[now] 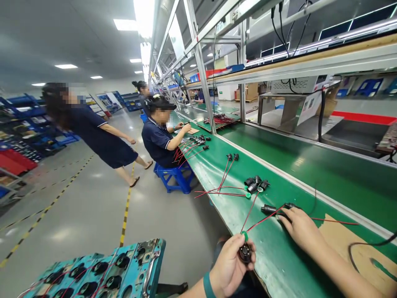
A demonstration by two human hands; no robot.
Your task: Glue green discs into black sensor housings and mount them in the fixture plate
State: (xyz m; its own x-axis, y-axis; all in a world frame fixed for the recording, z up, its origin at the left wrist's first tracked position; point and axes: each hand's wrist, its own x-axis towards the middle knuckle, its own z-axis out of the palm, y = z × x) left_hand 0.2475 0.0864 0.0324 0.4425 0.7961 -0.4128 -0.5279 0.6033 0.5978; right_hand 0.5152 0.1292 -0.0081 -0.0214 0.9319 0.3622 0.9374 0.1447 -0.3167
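Observation:
My left hand (231,260), with a teal band at its wrist, is closed around a round black socket (245,253) whose face shows small holes. A green disc (245,236) sits at its top, and red wires (263,217) run up from there. My right hand (299,225) is on the green bench, its fingers curled at a black cylindrical part (269,210); the fingers hide part of it. Just behind those fingertips lies another black part (291,205). Farther up the bench are several black sockets (257,183) and green discs with red wires (248,195).
A brown cardboard sheet (353,244) lies under my right forearm, beside a black cable (350,248). A teal tray (145,258) holding black parts stands at lower left. A co-worker (158,136) sits along the bench on a blue stool (175,178); another person (93,128) is in the aisle.

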